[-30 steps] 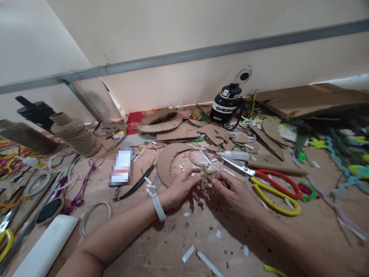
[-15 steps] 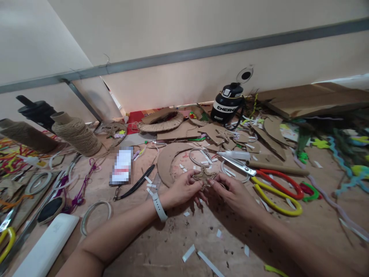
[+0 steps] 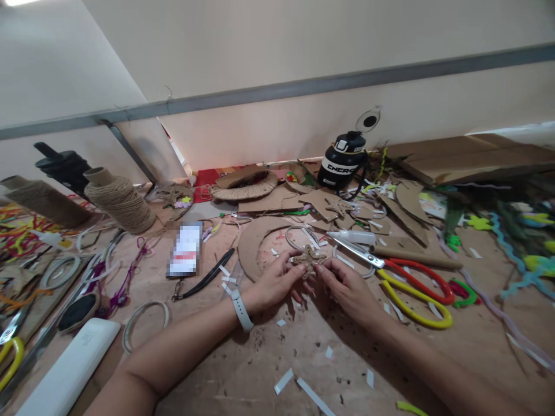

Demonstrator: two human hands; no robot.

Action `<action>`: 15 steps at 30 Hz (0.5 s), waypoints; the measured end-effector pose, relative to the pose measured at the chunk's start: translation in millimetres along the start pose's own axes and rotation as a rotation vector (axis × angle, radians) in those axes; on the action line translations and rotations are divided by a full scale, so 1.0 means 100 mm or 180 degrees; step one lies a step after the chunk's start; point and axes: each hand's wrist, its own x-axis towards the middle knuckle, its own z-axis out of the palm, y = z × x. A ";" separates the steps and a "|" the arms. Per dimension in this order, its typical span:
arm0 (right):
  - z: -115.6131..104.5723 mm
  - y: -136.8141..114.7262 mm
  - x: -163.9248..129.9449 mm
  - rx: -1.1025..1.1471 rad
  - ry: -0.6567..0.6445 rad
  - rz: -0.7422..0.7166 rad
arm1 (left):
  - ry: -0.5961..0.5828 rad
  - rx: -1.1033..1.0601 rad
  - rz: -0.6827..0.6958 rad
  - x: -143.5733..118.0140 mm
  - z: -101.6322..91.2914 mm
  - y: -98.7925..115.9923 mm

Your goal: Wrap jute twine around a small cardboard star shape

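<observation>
Between my two hands is a small brown star that looks wrapped in twine. My left hand pinches its left side with thumb and fingers, and a pale watch band circles that wrist. On the star's lower right, my right hand has thumb and fingertips closed. A crescent-shaped cardboard piece lies just beyond my left hand. Large scissors with red and yellow handles rest right of my right hand. A white glue tube lies behind them.
Twine spools stand at the left, near a phone and a long white case. A black bottle stands at the back by the wall. Cardboard sheets lie back right. White paper scraps litter the table.
The star has turned to face the camera more, so more of its points show. Both hands keep hold of it in nearly the same place. The camera view has shifted slightly.
</observation>
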 end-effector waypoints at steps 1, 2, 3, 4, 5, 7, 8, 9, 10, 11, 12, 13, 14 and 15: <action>0.02 -0.01 0.01 -0.0044 0.0051 -0.0055 | 0.0046 -0.0044 0.0020 0.00 0.00 0.01; 0.03 -0.02 0.03 -0.0073 0.0098 -0.0099 | 0.0084 -0.0085 0.0047 0.01 0.00 0.01; 0.05 -0.03 0.05 -0.0083 0.0135 -0.0136 | 0.0124 -0.0117 0.0093 0.02 0.00 0.01; 0.07 -0.04 0.08 -0.0076 0.0158 -0.0171 | 0.0179 -0.0140 0.0167 0.03 -0.01 0.00; 0.09 -0.06 0.11 -0.0060 0.0163 -0.0202 | 0.0252 -0.0140 0.0259 0.05 -0.01 0.00; 0.14 -0.08 0.18 -0.0042 0.0130 -0.0243 | 0.0428 -0.0104 0.0427 0.08 -0.02 -0.01; 0.16 -0.10 0.22 -0.0047 0.0111 -0.0268 | 0.0541 -0.0094 0.0507 0.09 -0.03 -0.01; 0.18 -0.11 0.26 -0.0059 0.0091 -0.0297 | 0.0651 -0.0095 0.0591 0.10 -0.04 -0.01; 0.20 -0.13 0.30 -0.0071 0.0087 -0.0332 | 0.0754 -0.0113 0.0672 0.11 -0.05 0.00; 0.23 -0.14 0.35 -0.0077 0.0086 -0.0372 | 0.0851 -0.0141 0.0749 0.12 -0.06 0.01; 0.25 -0.15 0.38 -0.0070 0.0089 -0.0413 | 0.0944 -0.0175 0.0822 0.13 -0.07 0.03; 0.27 -0.16 0.42 -0.0050 0.0092 -0.0443 | 0.1025 -0.0199 0.0872 0.14 -0.08 0.04; 0.30 -0.16 0.45 -0.0022 0.0091 -0.0463 | 0.1082 -0.0214 0.0890 0.16 -0.10 0.04; 0.32 -0.16 0.47 0.0010 0.0089 -0.0483 | 0.1126 -0.0239 0.0893 0.17 -0.11 0.05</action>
